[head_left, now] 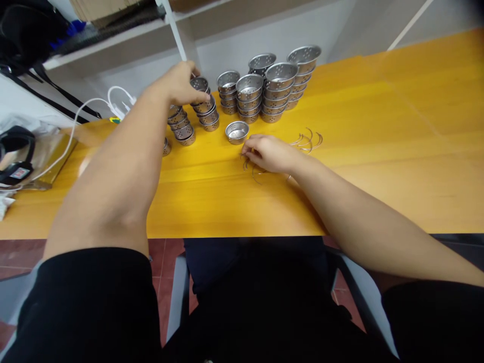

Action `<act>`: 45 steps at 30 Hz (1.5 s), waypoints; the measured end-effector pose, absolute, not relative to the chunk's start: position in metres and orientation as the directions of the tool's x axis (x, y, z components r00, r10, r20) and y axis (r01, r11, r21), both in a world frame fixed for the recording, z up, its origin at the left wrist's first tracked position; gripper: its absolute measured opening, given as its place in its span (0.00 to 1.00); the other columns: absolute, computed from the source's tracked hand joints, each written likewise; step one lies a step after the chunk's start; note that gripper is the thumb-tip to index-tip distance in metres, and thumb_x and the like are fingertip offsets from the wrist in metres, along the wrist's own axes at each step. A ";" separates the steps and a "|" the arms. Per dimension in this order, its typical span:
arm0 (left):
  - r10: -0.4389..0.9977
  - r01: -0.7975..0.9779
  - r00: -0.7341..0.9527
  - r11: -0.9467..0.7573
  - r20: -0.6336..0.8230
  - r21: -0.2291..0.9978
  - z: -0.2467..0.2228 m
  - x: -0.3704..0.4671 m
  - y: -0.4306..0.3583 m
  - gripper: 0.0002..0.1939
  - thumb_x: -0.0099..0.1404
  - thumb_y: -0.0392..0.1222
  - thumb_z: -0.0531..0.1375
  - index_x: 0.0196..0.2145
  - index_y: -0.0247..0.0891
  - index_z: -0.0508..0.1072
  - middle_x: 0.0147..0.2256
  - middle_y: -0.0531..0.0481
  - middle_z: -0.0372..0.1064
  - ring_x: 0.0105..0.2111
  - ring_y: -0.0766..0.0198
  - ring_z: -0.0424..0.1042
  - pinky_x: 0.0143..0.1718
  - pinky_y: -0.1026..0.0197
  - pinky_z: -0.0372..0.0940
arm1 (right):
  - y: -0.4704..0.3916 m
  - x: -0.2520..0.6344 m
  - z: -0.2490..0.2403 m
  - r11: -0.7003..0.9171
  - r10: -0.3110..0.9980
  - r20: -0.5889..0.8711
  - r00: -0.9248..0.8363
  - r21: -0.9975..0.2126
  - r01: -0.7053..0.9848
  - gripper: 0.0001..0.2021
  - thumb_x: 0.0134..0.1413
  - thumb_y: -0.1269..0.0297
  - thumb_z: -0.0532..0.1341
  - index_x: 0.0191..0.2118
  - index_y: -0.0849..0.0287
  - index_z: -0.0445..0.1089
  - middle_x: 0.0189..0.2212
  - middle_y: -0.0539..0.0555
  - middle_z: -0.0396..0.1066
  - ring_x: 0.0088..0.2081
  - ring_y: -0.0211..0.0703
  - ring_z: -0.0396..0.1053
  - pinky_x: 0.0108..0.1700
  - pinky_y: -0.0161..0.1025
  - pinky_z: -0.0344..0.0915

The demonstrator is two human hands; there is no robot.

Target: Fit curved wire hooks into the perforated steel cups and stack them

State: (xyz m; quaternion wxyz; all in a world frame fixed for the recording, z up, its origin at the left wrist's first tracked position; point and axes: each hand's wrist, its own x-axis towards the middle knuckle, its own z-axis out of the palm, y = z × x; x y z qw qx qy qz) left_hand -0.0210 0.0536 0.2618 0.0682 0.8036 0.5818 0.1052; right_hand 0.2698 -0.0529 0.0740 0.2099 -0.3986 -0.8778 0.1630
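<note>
My left hand is closed round the top cup of a stack of perforated metal cups, thumb on its near side. My right hand rests low over the table, fingertips pinched together at some thin curved wires; what lies between the fingertips is too small to make out. Just beyond those fingertips a single metal cup stands upright. More curved wires lie beyond my right wrist.
Several stacks of perforated cups line the back of the yellow table. At the left are a white cable and black headphones. A white shelf stands behind.
</note>
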 end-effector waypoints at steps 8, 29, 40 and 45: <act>0.950 0.917 0.302 -0.314 0.084 0.245 0.258 -0.020 0.051 0.53 0.77 0.31 0.83 0.88 0.17 0.65 0.87 0.14 0.65 0.89 0.19 0.70 0.93 0.30 0.62 | -0.054 0.269 0.073 0.621 0.776 0.248 -0.580 -0.461 0.634 0.09 0.82 0.69 0.65 0.53 0.54 0.85 0.54 0.65 0.89 0.54 0.66 0.86 0.56 0.52 0.77; 0.903 0.653 0.359 -0.423 0.235 0.628 0.049 0.028 0.031 0.46 0.65 0.38 0.84 0.76 0.38 0.75 0.79 0.28 0.80 0.82 0.33 0.80 0.90 0.34 0.70 | -0.060 0.270 0.086 0.535 0.835 0.221 -0.504 -0.540 0.650 0.03 0.78 0.65 0.67 0.47 0.53 0.80 0.28 0.50 0.75 0.31 0.50 0.67 0.45 0.47 0.63; 0.915 0.632 0.229 -0.399 0.332 0.665 0.051 0.001 0.007 0.43 0.59 0.38 0.89 0.66 0.41 0.77 0.69 0.35 0.80 0.74 0.39 0.81 0.84 0.39 0.73 | -0.064 0.270 0.090 0.531 0.847 0.348 -0.402 -0.595 0.603 0.08 0.72 0.64 0.68 0.51 0.55 0.84 0.27 0.48 0.68 0.30 0.48 0.62 0.42 0.48 0.62; 0.896 0.495 0.291 -0.440 0.335 0.749 0.039 -0.011 -0.007 0.45 0.59 0.47 0.86 0.69 0.44 0.73 0.70 0.36 0.82 0.72 0.43 0.83 0.82 0.41 0.76 | -0.067 0.267 0.089 0.517 0.855 0.369 -0.363 -0.645 0.563 0.11 0.78 0.57 0.67 0.56 0.53 0.84 0.30 0.52 0.72 0.33 0.55 0.68 0.47 0.54 0.71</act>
